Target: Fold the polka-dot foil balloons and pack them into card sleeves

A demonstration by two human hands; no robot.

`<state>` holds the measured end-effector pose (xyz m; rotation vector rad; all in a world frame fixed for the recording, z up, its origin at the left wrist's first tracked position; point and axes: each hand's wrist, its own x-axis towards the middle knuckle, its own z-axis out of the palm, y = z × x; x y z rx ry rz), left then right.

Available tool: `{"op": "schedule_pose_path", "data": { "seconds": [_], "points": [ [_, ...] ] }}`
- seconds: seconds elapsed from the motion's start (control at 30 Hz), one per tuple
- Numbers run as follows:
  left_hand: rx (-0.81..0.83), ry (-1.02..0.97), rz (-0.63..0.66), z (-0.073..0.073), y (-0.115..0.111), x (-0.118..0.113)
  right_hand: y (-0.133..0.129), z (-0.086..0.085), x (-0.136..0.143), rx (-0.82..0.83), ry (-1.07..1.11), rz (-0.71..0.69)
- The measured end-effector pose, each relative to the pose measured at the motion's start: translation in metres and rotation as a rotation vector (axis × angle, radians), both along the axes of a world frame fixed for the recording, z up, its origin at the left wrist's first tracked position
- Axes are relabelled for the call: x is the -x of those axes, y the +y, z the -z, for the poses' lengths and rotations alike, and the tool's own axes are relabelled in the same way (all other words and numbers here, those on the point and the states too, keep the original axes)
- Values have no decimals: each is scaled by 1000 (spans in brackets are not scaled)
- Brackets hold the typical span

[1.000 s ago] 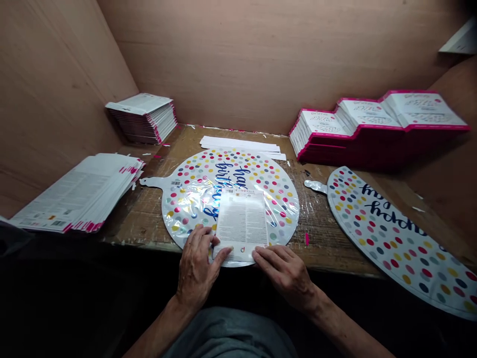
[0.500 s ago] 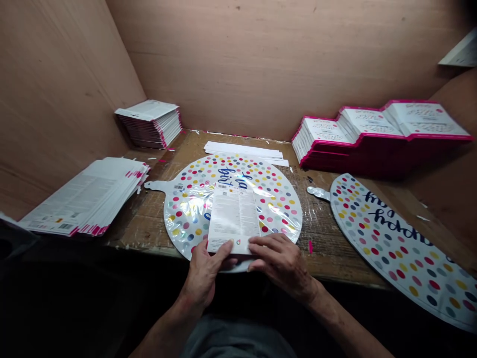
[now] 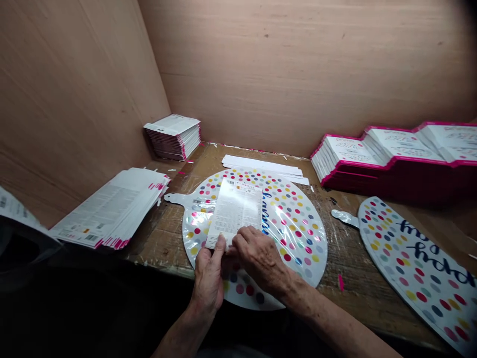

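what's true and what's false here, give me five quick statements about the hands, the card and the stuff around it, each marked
1. The left hand has its thumb on the printed card. True.
2. The right hand is away from the card, off by the stepped row of packs. False: its fingers are at the card's lower edge; the stepped row of packs is farther off.
3. White paper strips lie beyond the round dotted balloon. True.
4. The round dotted balloon bears no lettering. False: blue lettering shows beside the card.
5. A second dotted balloon lies at the right. True.
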<state>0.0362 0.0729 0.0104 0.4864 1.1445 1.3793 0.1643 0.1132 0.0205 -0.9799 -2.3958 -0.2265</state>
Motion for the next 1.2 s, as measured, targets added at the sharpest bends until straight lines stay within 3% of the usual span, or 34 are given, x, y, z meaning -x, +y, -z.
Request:
{"op": "schedule_pose_path", "data": {
  "seconds": [0.1,0.17,0.33,0.4,0.47,0.57,0.67,0.7,0.77,0.8,0.83,0.93,1.0,1.1,1.2],
  "points": [
    [-26,106,-71,-2,21,29,5,1,21,37,175,-107],
    [-58,213,-152,-12,49,57,-1,8,37,159,206,-215],
    [-220,282,-272,-63,168,134,-15,47,65,361,-29,-465],
    [-204,250,-305,-86,220,160,-9,57,65,433,-14,-436],
    [-184,264,-330,-103,261,179,0,55,60,529,-7,-324],
    [-135,429,-309,-104,283,194,9,35,47,725,-36,-228],
    [-122,758,-236,-75,247,193,10,9,35,887,-40,-239],
    [-129,828,-198,-61,224,189,12,1,34,933,-61,-290],
    [-183,1214,-37,-34,170,176,21,-10,42,986,-145,-408],
    [-179,1346,-21,-22,142,168,29,-13,51,978,-195,-438],
    [-146,1425,-26,-13,116,159,40,-16,64,937,-236,-403],
    [27,1609,23,8,56,127,76,-18,116,686,-292,1],
    [100,1698,104,16,34,103,94,-16,152,584,-372,140],
    [123,1727,257,25,22,77,103,-11,191,566,-481,129],
    [111,1655,399,24,23,79,102,-13,209,610,-505,139]
  ]
}}
